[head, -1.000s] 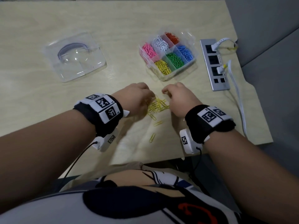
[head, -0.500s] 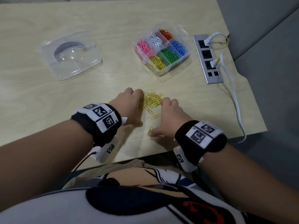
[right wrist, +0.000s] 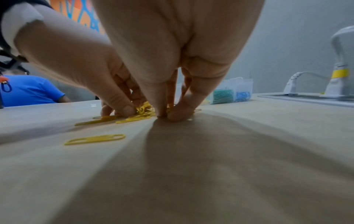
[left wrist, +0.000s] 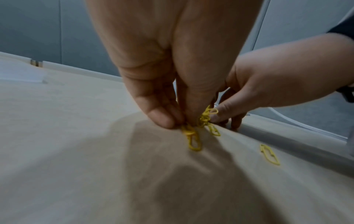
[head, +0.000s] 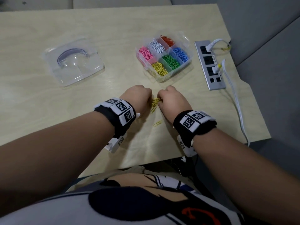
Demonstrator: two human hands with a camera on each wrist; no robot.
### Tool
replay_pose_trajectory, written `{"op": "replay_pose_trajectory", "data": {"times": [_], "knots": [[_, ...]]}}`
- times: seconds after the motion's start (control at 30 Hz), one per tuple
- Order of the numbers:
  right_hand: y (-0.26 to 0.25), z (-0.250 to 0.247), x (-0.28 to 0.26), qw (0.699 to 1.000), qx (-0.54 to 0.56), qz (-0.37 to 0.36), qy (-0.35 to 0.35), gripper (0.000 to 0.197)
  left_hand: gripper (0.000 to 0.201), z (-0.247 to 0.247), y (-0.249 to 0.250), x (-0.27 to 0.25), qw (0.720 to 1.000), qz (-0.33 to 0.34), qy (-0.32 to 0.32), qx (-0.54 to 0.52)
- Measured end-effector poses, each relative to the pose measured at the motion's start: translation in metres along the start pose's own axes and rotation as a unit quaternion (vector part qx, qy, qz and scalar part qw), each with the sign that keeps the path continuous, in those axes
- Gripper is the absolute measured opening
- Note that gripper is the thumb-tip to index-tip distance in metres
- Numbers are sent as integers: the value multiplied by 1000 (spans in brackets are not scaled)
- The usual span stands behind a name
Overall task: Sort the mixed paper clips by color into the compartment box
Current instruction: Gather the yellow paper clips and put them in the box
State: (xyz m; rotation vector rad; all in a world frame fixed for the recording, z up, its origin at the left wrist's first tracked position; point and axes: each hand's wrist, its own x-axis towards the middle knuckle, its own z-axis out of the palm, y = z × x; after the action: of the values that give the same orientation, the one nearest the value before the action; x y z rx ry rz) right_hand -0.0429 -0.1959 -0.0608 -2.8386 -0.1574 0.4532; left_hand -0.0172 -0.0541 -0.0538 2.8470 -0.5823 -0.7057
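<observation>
Two hands are meeting over a little heap of yellow clips near the front edge of the table [head: 48, 30], and I am watching from far away. From the head view, my left hand [head: 137, 99] and my right hand [head: 172, 101] are curling their fingers down onto the yellow clips [head: 155, 102] that are lying between them. One loose clip [head: 158, 123] is lying alone, closer to the front edge. The compartment box [head: 188, 44] is sitting further back, toward the right side of the table, with pink, white, orange, blue, green and yellow clips, each colour in its own part. A clear lid [head: 73, 64] is lying toward the left side. A power strip [head: 209, 64] is lying along the right edge.

From the left wrist view, the left hand's fingers [left wrist: 161, 116] are pinching together on a bunch of yellow clips, and some are hanging down onto the table. The right hand's fingertips are touching the same bunch from the other side.

From the right wrist view, the right hand's fingers [right wrist: 180, 115] are pressing together on the yellow clips against the table. The left hand's fingers are gripping the heap just beside them. I am seeing the green and blue parts of the box behind.
</observation>
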Motion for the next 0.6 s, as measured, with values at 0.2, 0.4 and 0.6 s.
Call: {"op": "replay_pose_trajectory", "data": {"times": [0.2, 0.4, 0.6], "knots": [[6, -2, 6, 998, -45, -42, 21, 13, 22, 1, -3, 5, 1000, 0, 27, 13], [7, -33, 8, 991, 53, -26, 123, 19, 20, -17, -6, 4, 996, -5, 82, -21], [-5, -65, 36, 981, 132, 11, 144, 21, 24, -58, -4, 23, 975, -24, 206, -77]]}}
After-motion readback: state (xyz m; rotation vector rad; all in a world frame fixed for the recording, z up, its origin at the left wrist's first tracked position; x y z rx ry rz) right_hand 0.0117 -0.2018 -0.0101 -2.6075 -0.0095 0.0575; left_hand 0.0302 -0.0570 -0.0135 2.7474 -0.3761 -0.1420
